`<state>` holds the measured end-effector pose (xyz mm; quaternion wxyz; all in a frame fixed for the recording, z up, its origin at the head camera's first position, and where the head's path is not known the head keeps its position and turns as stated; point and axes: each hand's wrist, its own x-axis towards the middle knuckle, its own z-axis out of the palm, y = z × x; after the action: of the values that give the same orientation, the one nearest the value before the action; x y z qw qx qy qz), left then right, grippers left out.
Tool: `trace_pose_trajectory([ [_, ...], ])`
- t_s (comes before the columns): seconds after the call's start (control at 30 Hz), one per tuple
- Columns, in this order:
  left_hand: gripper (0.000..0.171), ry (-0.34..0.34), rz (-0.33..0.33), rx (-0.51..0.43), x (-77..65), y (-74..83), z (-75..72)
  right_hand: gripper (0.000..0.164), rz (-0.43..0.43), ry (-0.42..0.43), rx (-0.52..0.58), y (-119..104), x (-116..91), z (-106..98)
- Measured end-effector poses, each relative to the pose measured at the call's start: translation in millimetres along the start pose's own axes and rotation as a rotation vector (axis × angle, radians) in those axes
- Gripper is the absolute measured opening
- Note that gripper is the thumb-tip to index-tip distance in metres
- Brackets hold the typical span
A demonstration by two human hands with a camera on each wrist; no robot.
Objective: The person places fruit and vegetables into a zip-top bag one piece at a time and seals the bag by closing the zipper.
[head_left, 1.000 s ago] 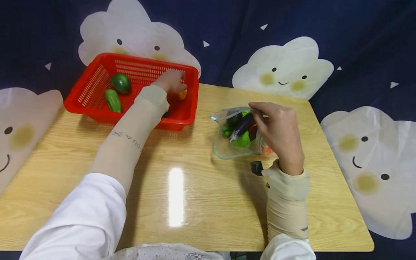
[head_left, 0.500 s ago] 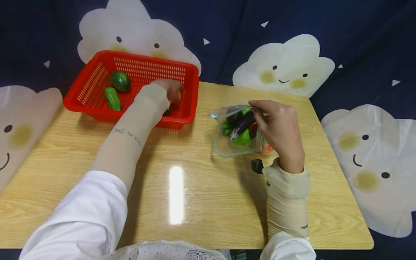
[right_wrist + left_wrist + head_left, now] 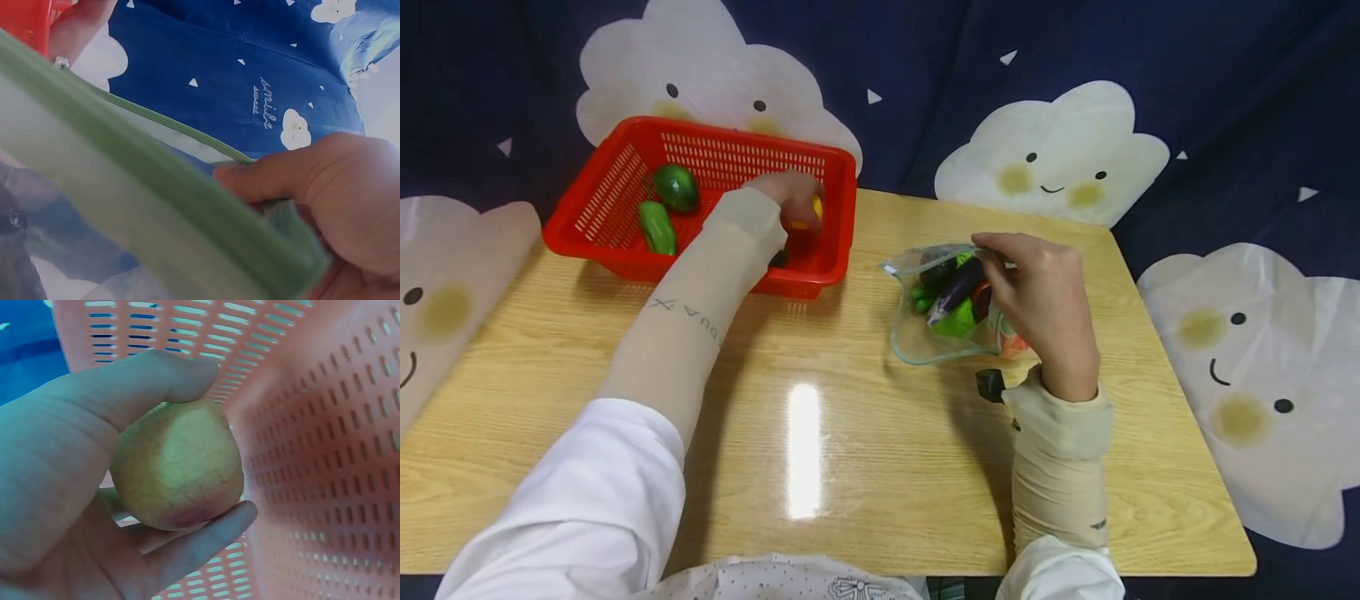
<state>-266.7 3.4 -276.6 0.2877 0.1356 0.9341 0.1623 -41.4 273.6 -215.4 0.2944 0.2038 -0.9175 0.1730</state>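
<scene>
In the red plastic basket [image 3: 700,271], my left hand [image 3: 792,196] grips a round yellow fruit [image 3: 181,465] with a reddish patch. The left wrist view has the thumb over its top and fingers beneath it. A dark green avocado-like fruit [image 3: 675,187] and a green pepper [image 3: 657,227] lie at the basket's left. My right hand [image 3: 1045,287] pinches the rim of a clear zip bag [image 3: 917,354] between thumb and fingers. The bag's mouth faces left. Inside it are an eggplant [image 3: 957,290], a bright green vegetable [image 3: 957,321] and other produce, partly covered by the hand.
A small dark object [image 3: 990,385] shows beside the right wrist. The wooden table [image 3: 865,467] ends against a dark blue cloth [image 3: 902,67] with cloud prints. Another dark thing [image 3: 778,258] in the basket is mostly hidden by the left arm.
My left hand has lowered into the basket, closed around the yellow fruit and risen slightly with it. The right hand keeps its hold on the bag's rim.
</scene>
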Motion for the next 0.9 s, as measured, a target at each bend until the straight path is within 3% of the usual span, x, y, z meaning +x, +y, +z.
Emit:
trace_pose_trajectory([
  [0.2, 0.06, 0.06, 0.07, 0.018, -6.6, -0.8, -8.1, 0.019, -0.001, -0.004, 0.004, -2, 1, 4],
  [0.37, 0.054, 0.135, 0.178, 0.03, -14.9, 1.5, -13.3, 0.019, -0.002, 0.01, 0.011, -3, 1, 4],
  [0.63, 0.053, 0.209, 0.283, -0.014, -30.2, 10.5, -25.3, 0.019, -0.003, 0.016, 0.026, -2, 4, 4],
  [0.9, 0.051, 0.428, 0.356, -0.11, -54.0, 25.1, -26.8, 0.019, 0.003, 0.019, 0.014, -1, 2, 6],
])
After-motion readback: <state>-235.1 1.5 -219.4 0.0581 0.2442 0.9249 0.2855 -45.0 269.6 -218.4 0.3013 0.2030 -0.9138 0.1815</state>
